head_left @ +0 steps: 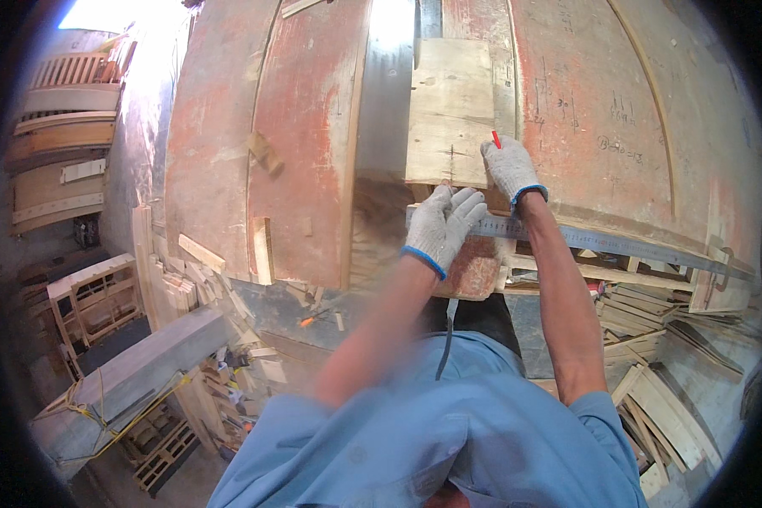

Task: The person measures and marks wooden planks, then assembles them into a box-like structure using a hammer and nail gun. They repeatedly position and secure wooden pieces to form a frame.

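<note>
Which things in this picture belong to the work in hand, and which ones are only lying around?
In the work:
plywood board
long metal ruler, at the left hand
red pencil-like stick, in the right hand

Apparently only lying around:
upright-looking wood offcut, left of the left hand
thin wood strips, piled at the right

Head-worn fisheye view, fairly near — from above the near end of the pale board (450, 93), looking steeply down and forward.
</note>
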`<state>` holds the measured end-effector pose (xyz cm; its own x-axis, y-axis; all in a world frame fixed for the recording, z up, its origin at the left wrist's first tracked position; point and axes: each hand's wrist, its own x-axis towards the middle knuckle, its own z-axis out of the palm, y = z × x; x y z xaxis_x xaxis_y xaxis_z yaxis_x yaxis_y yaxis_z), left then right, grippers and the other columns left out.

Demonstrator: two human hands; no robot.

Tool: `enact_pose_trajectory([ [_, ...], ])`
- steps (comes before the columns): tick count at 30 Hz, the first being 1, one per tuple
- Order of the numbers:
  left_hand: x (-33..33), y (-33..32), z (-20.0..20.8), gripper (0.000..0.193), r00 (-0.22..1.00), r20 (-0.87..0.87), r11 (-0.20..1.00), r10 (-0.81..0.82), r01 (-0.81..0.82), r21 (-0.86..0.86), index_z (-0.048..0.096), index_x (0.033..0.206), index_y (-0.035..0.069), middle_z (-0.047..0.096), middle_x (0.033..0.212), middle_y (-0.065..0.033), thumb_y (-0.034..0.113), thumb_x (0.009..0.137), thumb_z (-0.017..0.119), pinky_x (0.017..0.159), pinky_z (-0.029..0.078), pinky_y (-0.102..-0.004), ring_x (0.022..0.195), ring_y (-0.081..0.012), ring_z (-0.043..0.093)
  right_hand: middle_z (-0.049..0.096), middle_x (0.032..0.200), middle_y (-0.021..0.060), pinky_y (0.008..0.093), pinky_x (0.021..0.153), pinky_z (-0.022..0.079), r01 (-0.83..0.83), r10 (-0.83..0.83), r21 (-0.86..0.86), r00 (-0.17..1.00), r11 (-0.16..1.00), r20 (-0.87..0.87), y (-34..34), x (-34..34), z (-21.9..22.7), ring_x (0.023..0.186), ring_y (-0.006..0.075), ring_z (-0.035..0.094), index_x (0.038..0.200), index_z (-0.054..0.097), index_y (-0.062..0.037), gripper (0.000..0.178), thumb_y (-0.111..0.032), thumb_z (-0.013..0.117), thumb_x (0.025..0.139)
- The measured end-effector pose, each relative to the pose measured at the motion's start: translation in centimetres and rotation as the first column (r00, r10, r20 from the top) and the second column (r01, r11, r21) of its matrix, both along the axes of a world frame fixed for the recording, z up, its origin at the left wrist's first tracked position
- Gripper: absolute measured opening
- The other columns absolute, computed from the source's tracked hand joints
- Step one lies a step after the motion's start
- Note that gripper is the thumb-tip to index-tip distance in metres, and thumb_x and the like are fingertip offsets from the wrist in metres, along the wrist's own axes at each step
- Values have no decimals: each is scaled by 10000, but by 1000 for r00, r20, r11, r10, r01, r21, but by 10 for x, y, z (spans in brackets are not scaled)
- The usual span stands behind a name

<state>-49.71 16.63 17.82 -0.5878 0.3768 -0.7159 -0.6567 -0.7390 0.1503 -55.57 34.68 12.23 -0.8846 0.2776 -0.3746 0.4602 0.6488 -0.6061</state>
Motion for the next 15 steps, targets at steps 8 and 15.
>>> enact_pose_trajectory([
  [8,-12,1,-34,385,956,-207,976,-206,186,-112,483,1290,-117,578,1341,-267,170,1042,549,1066,471,-403,1260,-306,572,686,1027,301,561,847,504,9,3,106,994,994,-110,-9,-1,-1,986,487,649,1004,684,-6,496,-468,505,990],
  [15,-25,15,-31,330,557,-244,373,-794,128,-919,633,1118,-74,737,1027,-193,142,894,743,829,574,-379,930,-271,723,683,1011,315,558,858,507,62,-44,206,995,977,-90,-18,-7,9,983,499,649,981,686,2,539,-497,482,1003],
])
